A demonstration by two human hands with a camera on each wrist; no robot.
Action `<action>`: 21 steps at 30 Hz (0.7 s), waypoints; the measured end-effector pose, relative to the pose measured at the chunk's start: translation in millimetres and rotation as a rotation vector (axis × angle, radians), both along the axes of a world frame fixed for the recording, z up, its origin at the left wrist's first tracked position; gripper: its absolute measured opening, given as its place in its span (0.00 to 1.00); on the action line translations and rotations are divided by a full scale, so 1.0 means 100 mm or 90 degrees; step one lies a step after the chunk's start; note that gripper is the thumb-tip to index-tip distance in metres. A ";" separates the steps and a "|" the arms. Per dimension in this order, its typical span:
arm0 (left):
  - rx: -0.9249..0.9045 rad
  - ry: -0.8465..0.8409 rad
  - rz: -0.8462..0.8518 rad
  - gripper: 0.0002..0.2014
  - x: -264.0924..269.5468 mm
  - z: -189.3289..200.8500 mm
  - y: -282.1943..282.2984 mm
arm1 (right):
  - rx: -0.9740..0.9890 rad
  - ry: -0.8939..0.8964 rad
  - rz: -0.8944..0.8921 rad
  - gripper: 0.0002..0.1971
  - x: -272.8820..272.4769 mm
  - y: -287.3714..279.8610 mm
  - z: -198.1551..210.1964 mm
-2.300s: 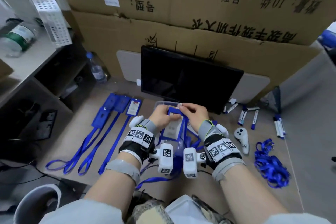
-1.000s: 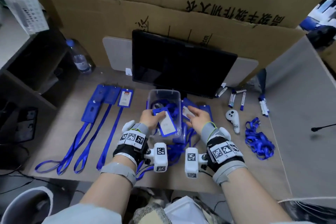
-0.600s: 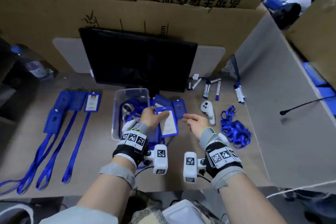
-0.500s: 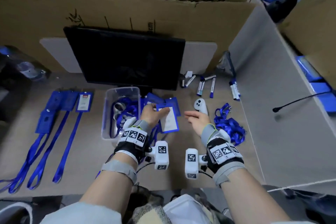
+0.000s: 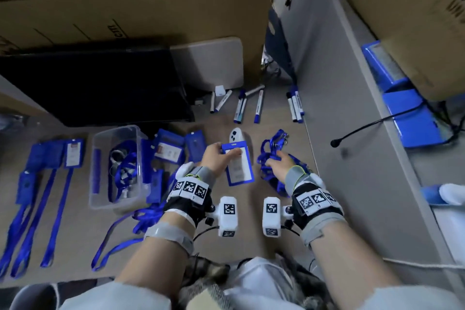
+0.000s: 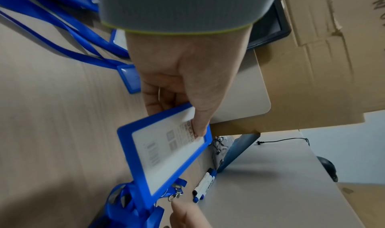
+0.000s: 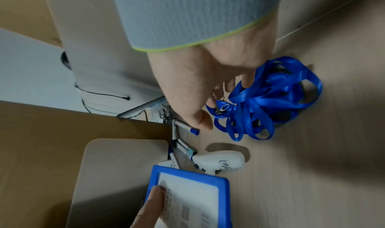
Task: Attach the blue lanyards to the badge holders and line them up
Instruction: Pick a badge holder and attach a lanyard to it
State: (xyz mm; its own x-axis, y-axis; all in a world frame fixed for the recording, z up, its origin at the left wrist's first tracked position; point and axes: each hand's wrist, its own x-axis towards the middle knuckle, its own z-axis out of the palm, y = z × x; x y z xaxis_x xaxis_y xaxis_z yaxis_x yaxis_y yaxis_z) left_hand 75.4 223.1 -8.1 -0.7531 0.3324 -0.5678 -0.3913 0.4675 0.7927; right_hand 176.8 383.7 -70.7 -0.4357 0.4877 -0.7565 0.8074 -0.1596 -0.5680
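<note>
My left hand (image 5: pixel 222 155) pinches a blue-framed badge holder (image 5: pixel 239 166) by its top end, thumb on the white card, above the desk. The left wrist view shows the same badge holder (image 6: pixel 166 152) in that hand (image 6: pixel 177 114). My right hand (image 5: pixel 275 161) reaches into the tangled pile of blue lanyards (image 5: pixel 273 145) just right of the holder. In the right wrist view its fingertips (image 7: pixel 248 81) touch the lanyards (image 7: pixel 270 103) by the metal clips, with the thumb spread apart. The held holder (image 7: pixel 191 203) shows at the bottom of that view.
Three badge holders with lanyards attached (image 5: pixel 50 156) lie in a row at far left. A clear bin (image 5: pixel 100 158) and loose badge holders (image 5: pixel 168 151) sit left of my hands. Behind are a monitor (image 5: pixel 95 85), markers (image 5: pixel 241 106) and a white controller (image 5: pixel 236 134). A grey partition (image 5: pixel 352 108) bounds the right.
My left hand carried the badge holder right, away from the bin. My right hand let go of it and moved right onto the lanyard pile. The head view turned right.
</note>
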 end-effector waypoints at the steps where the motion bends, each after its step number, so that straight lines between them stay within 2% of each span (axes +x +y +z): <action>1: 0.002 -0.008 -0.004 0.12 0.01 -0.03 0.02 | 0.005 -0.019 0.012 0.36 0.00 0.04 -0.13; 3: 0.000 -0.016 0.000 0.11 -0.03 -0.06 0.07 | 0.019 -0.034 0.044 0.33 -0.05 0.13 -0.26; 5: -0.007 -0.017 0.020 0.10 -0.11 -0.09 0.12 | 0.036 -0.078 0.070 0.28 -0.15 0.18 -0.01; 9: -0.011 -0.028 0.060 0.09 -0.34 -0.15 0.20 | 0.039 -0.134 0.158 0.23 -0.37 0.34 -0.03; 13: -0.038 -0.052 0.076 0.08 -0.56 -0.30 0.29 | 0.054 -0.183 0.245 0.15 -0.60 0.41 -0.43; 18: -0.060 -0.057 0.059 0.08 -0.69 -0.41 0.34 | 0.207 -0.210 0.373 0.23 -0.69 0.38 -0.39; 21: -0.060 -0.067 0.059 0.09 -0.73 -0.48 0.35 | 0.201 -0.235 0.368 0.24 -0.80 0.39 -0.40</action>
State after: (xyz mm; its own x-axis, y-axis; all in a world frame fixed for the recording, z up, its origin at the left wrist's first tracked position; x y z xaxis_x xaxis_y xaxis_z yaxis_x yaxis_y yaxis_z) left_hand 2.2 258.6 -56.5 -0.7130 0.2054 -0.6704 -0.5144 0.4965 0.6992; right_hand 97.2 422.5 -111.2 -0.4339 0.4757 -0.7652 0.8595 0.4731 -0.1933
